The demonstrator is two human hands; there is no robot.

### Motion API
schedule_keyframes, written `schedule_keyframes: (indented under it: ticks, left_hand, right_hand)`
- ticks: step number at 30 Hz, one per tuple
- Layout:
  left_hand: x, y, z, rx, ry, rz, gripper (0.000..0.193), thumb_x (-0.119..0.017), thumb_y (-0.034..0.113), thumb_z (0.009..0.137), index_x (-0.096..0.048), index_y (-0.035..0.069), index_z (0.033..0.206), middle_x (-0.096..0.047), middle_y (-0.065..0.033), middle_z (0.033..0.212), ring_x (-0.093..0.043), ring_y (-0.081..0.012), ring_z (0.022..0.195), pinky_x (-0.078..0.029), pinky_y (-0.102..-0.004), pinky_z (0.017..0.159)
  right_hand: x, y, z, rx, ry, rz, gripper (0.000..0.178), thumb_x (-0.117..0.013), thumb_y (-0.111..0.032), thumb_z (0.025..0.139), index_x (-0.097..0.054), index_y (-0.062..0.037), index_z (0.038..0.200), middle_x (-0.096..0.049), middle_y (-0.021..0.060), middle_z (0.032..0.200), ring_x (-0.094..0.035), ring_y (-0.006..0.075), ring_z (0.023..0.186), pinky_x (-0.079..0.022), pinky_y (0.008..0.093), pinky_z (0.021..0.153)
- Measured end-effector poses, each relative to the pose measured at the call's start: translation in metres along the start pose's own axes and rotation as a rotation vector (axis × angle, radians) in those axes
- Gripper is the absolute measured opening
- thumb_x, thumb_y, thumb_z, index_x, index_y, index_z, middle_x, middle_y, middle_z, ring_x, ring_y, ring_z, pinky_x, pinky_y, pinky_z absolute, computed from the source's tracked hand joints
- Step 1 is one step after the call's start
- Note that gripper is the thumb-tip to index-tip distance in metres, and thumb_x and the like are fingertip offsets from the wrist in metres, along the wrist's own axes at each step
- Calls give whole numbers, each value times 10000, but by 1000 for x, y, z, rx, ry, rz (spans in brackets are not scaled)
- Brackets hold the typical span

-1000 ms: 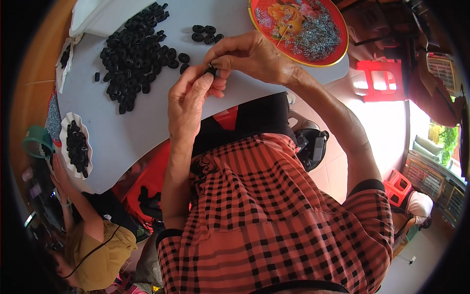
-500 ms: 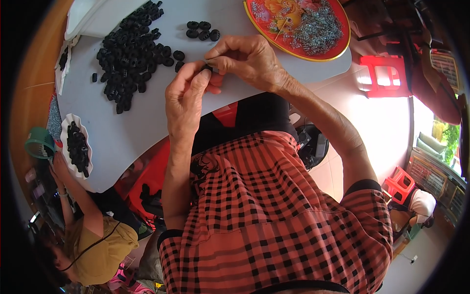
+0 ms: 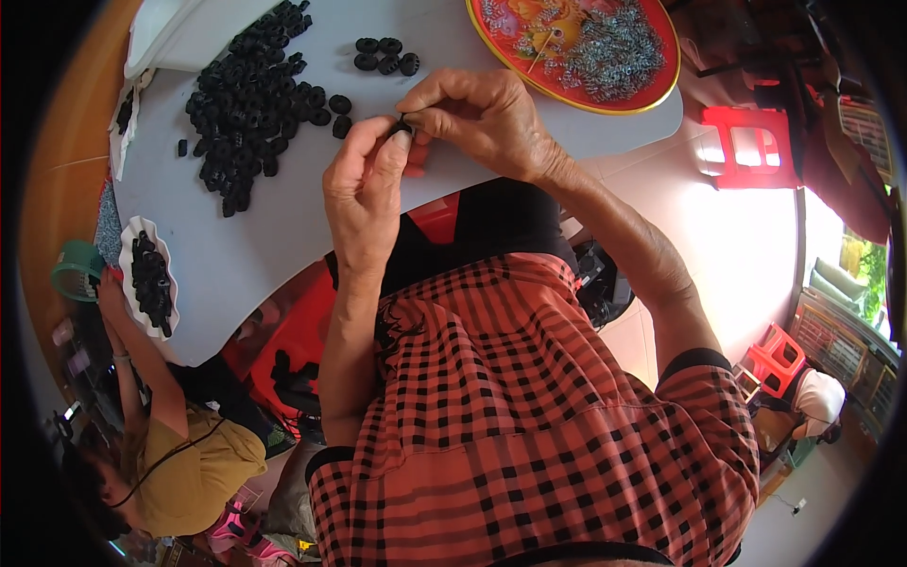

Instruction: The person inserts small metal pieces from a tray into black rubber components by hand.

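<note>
We pinch one small black piece of moulded plastic or rubber [image 3: 402,126], mostly covered, in our left hand's [image 3: 364,189] fingers, below and left of the round, gold-rimmed red tray [image 3: 534,77]. Our right hand's [image 3: 487,118] thumb and forefinger pinch at its upper edge; anything smaller between them we cannot make out. This looks like fine fitting, calling next for a steady left hold. Left of the tray, we count five clustered ridged black wheels [image 3: 388,64]; the black heap [image 3: 241,104] farther left defies counting.

Pale tiled floor [image 3: 661,180], at right, brightly lit; a red plastic stool [image 3: 779,151] stands on it; green foliage [image 3: 873,276] shows beyond.
</note>
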State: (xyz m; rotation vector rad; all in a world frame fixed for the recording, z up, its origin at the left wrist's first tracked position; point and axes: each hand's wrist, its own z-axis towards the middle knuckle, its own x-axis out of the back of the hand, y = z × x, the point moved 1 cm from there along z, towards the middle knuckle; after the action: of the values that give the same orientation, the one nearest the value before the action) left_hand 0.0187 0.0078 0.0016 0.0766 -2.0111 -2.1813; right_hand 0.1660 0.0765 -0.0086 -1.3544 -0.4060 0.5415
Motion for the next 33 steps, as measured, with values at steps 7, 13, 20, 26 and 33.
schedule_keyframes:
  ticks: [7,13,20,26,33]
  left_hand:
    - [-10,2,8,-401,103,476,92,-546,56,911,-574,6,983,-587,-91,695,-554,-177,566,-452,-294,533]
    - [8,-1,6,42,12,-1,174,-555,124,929,-626,-18,1000,-632,-21,781,-574,-84,722,-458,-230,650]
    - [12,-7,6,210,18,-334,192,-577,146,923,-639,-20,995,-634,-43,828,-579,-91,708,-471,-224,697]
    - [18,-9,12,232,-79,-340,202,-564,158,930,-641,-22,982,-632,-44,826,-591,-98,735,-481,-225,724]
    - [25,-16,12,311,-84,-621,224,-529,172,955,-625,-12,1040,-616,-36,935,-579,-91,842,-497,-255,798]
  right_hand:
    - [-1,-2,1,102,119,-129,106,-585,40,889,-628,44,986,-654,75,918,-645,116,819,-544,246,743]
    - [0,-8,4,365,-10,-422,249,-656,22,810,-632,9,1058,-645,87,892,-648,148,801,-538,284,725]
    - [-13,-10,2,234,27,-548,486,-782,-152,723,-597,-33,1157,-620,80,904,-609,188,748,-523,308,696]
    - [-19,0,5,274,37,-589,454,-761,-158,731,-592,4,1120,-617,115,905,-623,238,767,-518,335,688]
    - [-34,-1,9,510,97,-806,358,-696,-119,777,-579,19,1086,-606,143,889,-606,320,772,-507,379,668]
